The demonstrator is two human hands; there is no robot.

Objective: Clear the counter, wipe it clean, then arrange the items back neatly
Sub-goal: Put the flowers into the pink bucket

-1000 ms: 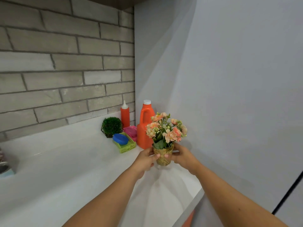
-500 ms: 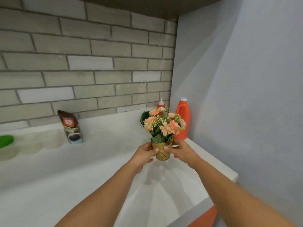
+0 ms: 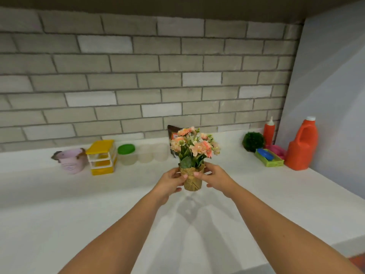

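Note:
A small gold-wrapped flower pot (image 3: 192,179) with peach and pink blooms is held upright above the white counter (image 3: 79,214), near its middle. My left hand (image 3: 170,181) grips the pot's left side and my right hand (image 3: 214,177) grips its right side. Along the back stand a pink bucket (image 3: 72,160), a yellow mini drawer unit (image 3: 102,157) and a green-lidded jar (image 3: 126,154). A brown pouch (image 3: 172,132) is partly hidden behind the flowers.
Two clear jars (image 3: 153,155) stand beside the green-lidded one. At the right corner are a green moss ball (image 3: 252,141), a red squeeze bottle (image 3: 269,132), a green tray (image 3: 269,158) with a blue item, a pink dish (image 3: 278,151) and an orange jug (image 3: 302,146). A wall closes the right side.
My view and both hands have swung left along the counter, carrying the flower pot away from the right corner toward the middle. The bucket, drawer unit and jars came into view.

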